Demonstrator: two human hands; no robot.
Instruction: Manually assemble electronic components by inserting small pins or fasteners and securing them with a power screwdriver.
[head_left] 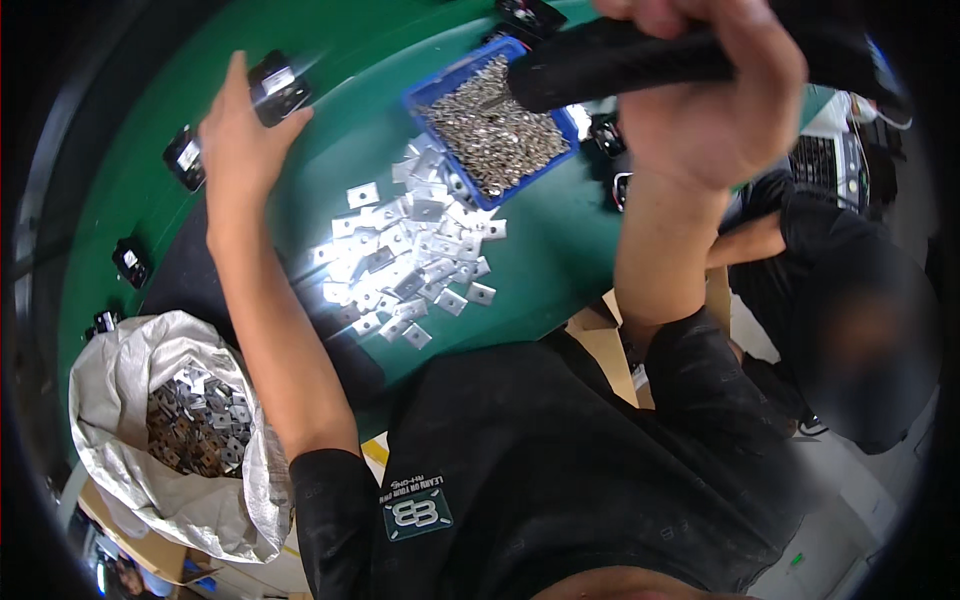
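Observation:
My left hand (243,135) reaches to the far left, its thumb and index finger around a black boxy unit (282,88) with a pale label. The other fingers are hidden. Wrapped round a thick black power screwdriver (600,68) is my right hand (715,115), at the upper right. The tool's thin tip points down over a blue tray (452,160) full of small silvery screws (490,125). Beside the tray, a loose pile of small metal plates with holes (410,245) lies on the green table (540,250).
More black units (186,158) stand along the green surface at the left. A white woven sack (110,420) of metal plates sits at the lower left. Another person (800,250) is close by on the right, near an open cardboard box (610,355).

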